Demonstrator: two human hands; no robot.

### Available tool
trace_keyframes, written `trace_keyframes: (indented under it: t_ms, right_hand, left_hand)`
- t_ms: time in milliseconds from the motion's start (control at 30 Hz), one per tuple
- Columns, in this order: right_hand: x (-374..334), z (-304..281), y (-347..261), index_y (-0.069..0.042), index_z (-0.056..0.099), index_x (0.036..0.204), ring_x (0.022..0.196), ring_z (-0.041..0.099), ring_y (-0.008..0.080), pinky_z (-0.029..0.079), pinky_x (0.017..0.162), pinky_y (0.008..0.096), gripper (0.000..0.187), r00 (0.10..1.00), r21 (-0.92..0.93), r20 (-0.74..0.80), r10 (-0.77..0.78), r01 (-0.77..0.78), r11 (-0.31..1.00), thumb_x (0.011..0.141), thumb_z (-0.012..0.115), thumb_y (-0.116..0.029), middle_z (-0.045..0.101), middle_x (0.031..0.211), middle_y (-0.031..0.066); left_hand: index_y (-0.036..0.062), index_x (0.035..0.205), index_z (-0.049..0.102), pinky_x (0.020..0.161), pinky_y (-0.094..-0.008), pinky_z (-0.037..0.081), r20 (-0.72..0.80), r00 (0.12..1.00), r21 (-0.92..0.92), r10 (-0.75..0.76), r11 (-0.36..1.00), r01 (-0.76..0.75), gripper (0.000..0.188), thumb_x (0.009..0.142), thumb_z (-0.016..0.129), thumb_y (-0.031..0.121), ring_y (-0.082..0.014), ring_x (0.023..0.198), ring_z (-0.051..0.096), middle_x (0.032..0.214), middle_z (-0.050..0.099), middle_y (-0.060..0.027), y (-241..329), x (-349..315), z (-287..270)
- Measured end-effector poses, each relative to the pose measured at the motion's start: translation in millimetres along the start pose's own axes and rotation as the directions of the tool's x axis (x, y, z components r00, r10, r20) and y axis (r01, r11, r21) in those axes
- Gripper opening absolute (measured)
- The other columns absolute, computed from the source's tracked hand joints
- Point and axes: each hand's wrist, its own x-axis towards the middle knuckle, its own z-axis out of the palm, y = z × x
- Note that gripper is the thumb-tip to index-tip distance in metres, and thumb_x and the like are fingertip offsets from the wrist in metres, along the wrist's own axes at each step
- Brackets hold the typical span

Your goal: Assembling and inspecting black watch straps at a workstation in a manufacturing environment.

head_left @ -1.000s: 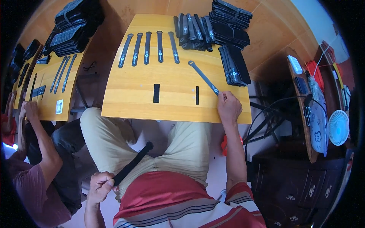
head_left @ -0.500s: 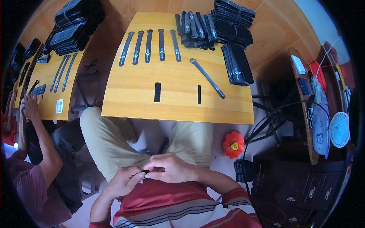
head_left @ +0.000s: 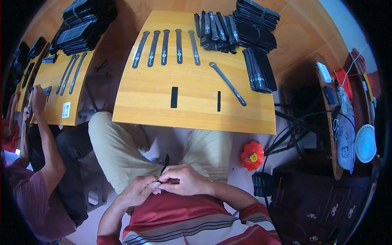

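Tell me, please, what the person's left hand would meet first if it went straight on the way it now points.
The left hand would probably meet the bare right hand first, just ahead of it at the narrow black fabric strap; whether the two hands touch is unclear.

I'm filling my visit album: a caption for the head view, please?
Left hand and right hand hold a black strap over the lap, before a wooden table bearing more straps.

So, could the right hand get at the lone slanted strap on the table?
Probably yes: the slanted strap lies uncovered on the table, with nothing blocking it. But the right hand seems busy pinching a black strap, so it might need to let go first.
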Motion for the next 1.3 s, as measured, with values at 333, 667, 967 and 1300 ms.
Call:
trace_keyframes:
  t_ms: [333,667,967,1300]
  right_hand:
    - [1,0,3,0.001,0.066,0.089,0.070,0.067,0.0172,0.053,0.059,0.0281,0.014,0.999,0.007,0.005,0.048,-0.049,0.999,0.077,0.075,0.000,0.066,0.081,0.0092]
    - [0,3,8,0.000,0.062,0.085,0.066,0.066,0.0198,0.052,0.055,0.0303,0.017,0.999,-0.064,-0.021,-0.030,0.029,0.998,0.073,0.074,0.000,0.065,0.078,0.0098]
    - [-2,5,11,0.000,0.064,0.087,0.065,0.068,0.0235,0.053,0.054,0.0321,0.019,0.998,-0.132,-0.033,-0.061,0.057,0.990,0.071,0.074,0.000,0.067,0.081,0.0124]
    - [-2,9,18,0.001,0.064,0.086,0.066,0.068,0.0249,0.054,0.055,0.0330,0.018,0.996,-0.183,-0.032,-0.089,0.081,0.980,0.070,0.073,0.000,0.068,0.082,0.0126]
  left_hand:
    - [-0.0025,0.092,0.058,0.071,-0.0325,0.054,0.045,0.998,0.023,-0.044,0.999,0.043,0.032,0.104,0.046,0.025,-0.0202,0.075,0.067,0.080,0.066,-0.0107,4,4,-2]
    - [-0.0021,0.090,0.058,0.069,-0.0395,0.050,0.009,0.999,0.083,-0.043,0.996,0.042,0.026,0.101,0.050,0.019,-0.0314,0.073,0.064,0.077,0.063,-0.0139,3,5,2]
    - [-0.0011,0.088,0.058,0.069,-0.0417,0.050,-0.015,0.999,0.212,0.037,0.977,-0.033,0.023,0.100,0.052,0.018,-0.0337,0.074,0.063,0.077,0.062,-0.0148,-1,7,2]
    - [-0.0001,0.090,0.058,0.068,-0.0441,0.049,-0.031,0.999,0.267,0.037,0.963,-0.027,0.021,0.100,0.052,0.018,-0.0369,0.073,0.063,0.077,0.062,-0.0168,-5,7,4]
